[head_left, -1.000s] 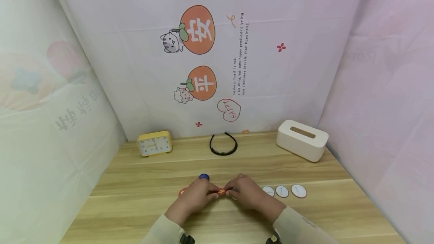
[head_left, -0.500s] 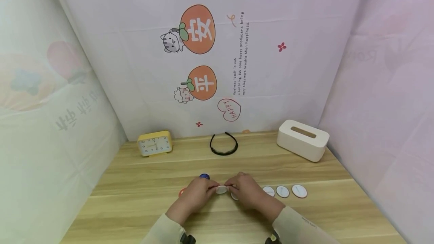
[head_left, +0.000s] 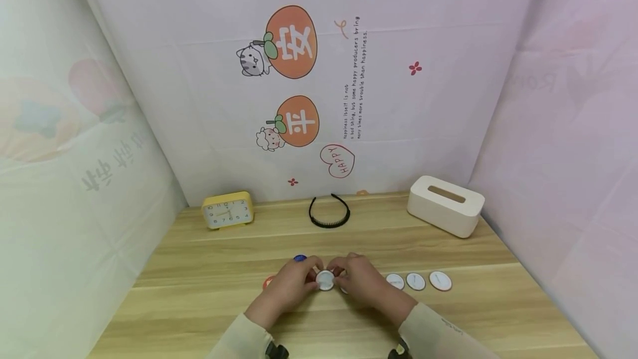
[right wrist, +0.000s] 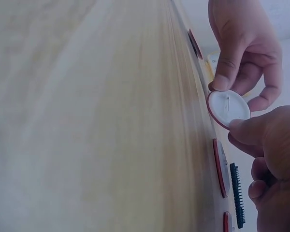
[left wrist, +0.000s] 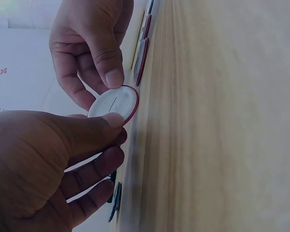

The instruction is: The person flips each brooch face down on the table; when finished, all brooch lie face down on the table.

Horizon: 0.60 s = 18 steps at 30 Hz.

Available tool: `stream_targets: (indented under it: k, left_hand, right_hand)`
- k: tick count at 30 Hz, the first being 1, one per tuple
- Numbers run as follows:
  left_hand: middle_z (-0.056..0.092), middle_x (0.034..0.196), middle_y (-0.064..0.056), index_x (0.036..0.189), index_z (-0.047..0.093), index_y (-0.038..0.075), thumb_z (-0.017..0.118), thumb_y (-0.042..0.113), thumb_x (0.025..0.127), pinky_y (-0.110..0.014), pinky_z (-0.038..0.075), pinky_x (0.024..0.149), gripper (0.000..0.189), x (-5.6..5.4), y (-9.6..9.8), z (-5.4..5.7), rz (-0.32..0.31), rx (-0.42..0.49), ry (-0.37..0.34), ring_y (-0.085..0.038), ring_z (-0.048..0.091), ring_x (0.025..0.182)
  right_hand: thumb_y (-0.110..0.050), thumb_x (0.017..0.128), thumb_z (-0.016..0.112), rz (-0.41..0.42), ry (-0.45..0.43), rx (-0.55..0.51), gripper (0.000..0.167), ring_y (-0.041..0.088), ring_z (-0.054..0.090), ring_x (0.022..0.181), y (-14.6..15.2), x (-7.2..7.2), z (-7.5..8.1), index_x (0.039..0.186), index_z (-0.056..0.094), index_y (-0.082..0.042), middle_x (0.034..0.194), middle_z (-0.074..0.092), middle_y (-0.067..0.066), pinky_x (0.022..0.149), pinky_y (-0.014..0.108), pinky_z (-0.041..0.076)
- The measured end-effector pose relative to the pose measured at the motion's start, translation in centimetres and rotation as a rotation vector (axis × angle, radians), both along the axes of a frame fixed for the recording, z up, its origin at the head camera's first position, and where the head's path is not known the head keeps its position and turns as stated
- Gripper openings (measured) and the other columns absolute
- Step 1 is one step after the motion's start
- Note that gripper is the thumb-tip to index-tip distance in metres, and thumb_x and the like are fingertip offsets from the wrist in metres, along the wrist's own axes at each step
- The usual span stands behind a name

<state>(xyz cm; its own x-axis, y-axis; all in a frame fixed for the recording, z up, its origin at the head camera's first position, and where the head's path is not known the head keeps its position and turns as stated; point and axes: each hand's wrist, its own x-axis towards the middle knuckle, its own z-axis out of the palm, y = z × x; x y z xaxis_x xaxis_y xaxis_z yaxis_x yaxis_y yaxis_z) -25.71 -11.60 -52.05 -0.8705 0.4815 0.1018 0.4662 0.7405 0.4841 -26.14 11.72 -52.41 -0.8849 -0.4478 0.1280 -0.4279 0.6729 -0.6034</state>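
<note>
Between my two hands is a round pin-back button badge (head_left: 325,280), its white back and pin facing up towards me in the head view. My left hand (head_left: 293,286) pinches its left edge between thumb and fingers. On the opposite edge my right hand (head_left: 363,282) pinches it too. A red rim shows on the badge (left wrist: 115,103) in the left wrist view. Beside my left hand lie a red badge (head_left: 268,281), partly covered, and a blue badge (head_left: 299,258). Another badge (head_left: 344,290) is mostly hidden by my right hand.
Right of my hands, three badges lie white back up in a row, the outermost badge (head_left: 441,281) being farthest right. Along the back of the wooden table (head_left: 319,326) stand a yellow clock (head_left: 228,211), a black headband (head_left: 329,224) and a white tissue box (head_left: 445,206).
The badge showed its orange face one second ago; it has been turned over and now shows its white back. Both hands have stayed in nearly the same place.
</note>
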Motion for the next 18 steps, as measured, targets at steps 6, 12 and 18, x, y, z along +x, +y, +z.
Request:
stream_targets:
  k: [6, 12, 18]
  left_hand:
    - [0.076, 0.102, 0.011, 0.122, 0.074, 0.024, 0.087, 0.019, 0.095, -0.034, 0.058, 0.089, 0.03, -0.14, -0.01, -0.19, 0.006, -0.02, 0.008, -0.006, 0.068, 0.098]
    - [0.078, 0.112, 0.01, 0.12, 0.081, 0.02, 0.088, 0.019, 0.094, -0.037, 0.06, 0.098, 0.027, -0.24, 0.19, -0.14, -0.008, -0.045, 0.016, -0.009, 0.07, 0.108]
    - [0.079, 0.108, 0.014, 0.118, 0.085, 0.023, 0.088, 0.02, 0.094, -0.035, 0.059, 0.097, 0.025, -0.28, 0.12, -0.08, -0.037, -0.071, 0.028, -0.007, 0.07, 0.105]
  right_hand:
    - [-0.013, 0.094, 0.085, 0.023, -0.018, -0.002, 0.028, 0.008, 0.058, 0.091, 0.13, 0.08, 0.03, 0.118, 0.082, -0.028, 0.099, 0.076, -0.015, 0.076, 0.025, 0.049]
    - [-0.014, 0.093, 0.087, 0.056, 0.007, 0.024, 0.027, 0.008, 0.057, 0.091, 0.23, 0.18, 0.09, 0.118, 0.084, -0.024, 0.098, 0.078, -0.015, 0.078, 0.026, 0.049]
    - [-0.018, 0.094, 0.086, 0.071, 0.02, 0.043, 0.022, 0.006, 0.058, 0.095, 0.25, 0.17, -0.03, 0.116, 0.085, -0.024, 0.105, 0.08, -0.014, 0.085, 0.028, 0.052]
